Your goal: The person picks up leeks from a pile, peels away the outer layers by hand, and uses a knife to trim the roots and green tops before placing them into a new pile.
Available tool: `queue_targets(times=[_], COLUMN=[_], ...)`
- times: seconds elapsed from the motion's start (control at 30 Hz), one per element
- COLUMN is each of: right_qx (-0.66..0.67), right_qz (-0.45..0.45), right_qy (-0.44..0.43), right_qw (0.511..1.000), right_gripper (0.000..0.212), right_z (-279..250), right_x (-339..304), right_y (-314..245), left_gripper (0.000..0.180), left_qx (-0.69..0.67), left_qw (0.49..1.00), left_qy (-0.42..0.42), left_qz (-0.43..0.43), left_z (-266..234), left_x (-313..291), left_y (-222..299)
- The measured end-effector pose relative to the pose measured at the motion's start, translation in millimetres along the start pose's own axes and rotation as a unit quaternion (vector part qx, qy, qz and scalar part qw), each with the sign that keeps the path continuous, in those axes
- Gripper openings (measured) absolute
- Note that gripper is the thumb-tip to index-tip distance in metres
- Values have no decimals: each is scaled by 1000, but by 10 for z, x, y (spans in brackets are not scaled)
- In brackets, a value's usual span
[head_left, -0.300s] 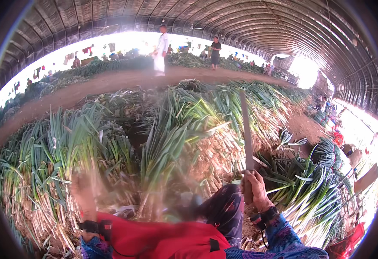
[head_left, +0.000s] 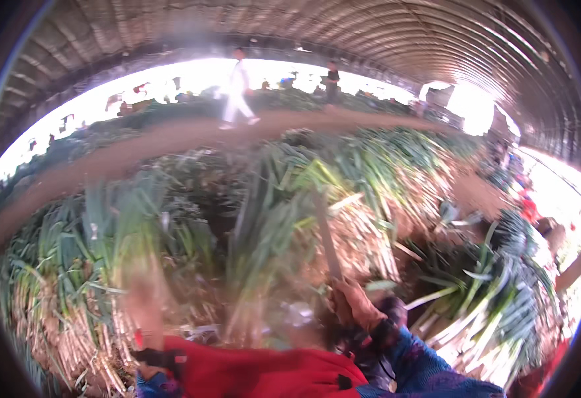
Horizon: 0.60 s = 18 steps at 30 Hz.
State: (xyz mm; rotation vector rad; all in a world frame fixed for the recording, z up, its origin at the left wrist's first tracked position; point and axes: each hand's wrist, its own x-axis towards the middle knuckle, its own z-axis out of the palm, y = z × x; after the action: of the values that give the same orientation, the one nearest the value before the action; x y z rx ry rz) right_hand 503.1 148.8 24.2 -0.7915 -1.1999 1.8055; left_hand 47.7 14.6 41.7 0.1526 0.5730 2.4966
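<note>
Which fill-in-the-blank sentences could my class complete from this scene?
1. The nearest person's ____ hand grips a long blade.
2. The cloth across that person's front is ____.
3. The background person striding past wears ____ clothes.
4. Stalks at left have pale lower ends and ____ leaves.
Missing words: right; red; white; green.

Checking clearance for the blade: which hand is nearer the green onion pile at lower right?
Right. The right hand is left of that green onion pile; the left hand, blurred, is much farther left.
</note>
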Motion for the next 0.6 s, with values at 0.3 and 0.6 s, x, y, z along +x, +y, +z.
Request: queue_targets(times=[0.3,0.6], right_qx=[-166,-455], right_qz=[6,-20], right_qy=[76,187], right_qw=[983,870], right_gripper=[22,35], right_z=[-198,-954], right_x=[366,435], right_y=[1191,2003], left_gripper=[14,9], left_qx=[665,634], left_qw=[663,688], left_qy=[-103,-159], left_qz=[329,315], left_z=[-21,139], left_x=[-6,122], left_y=[-416,-1002])
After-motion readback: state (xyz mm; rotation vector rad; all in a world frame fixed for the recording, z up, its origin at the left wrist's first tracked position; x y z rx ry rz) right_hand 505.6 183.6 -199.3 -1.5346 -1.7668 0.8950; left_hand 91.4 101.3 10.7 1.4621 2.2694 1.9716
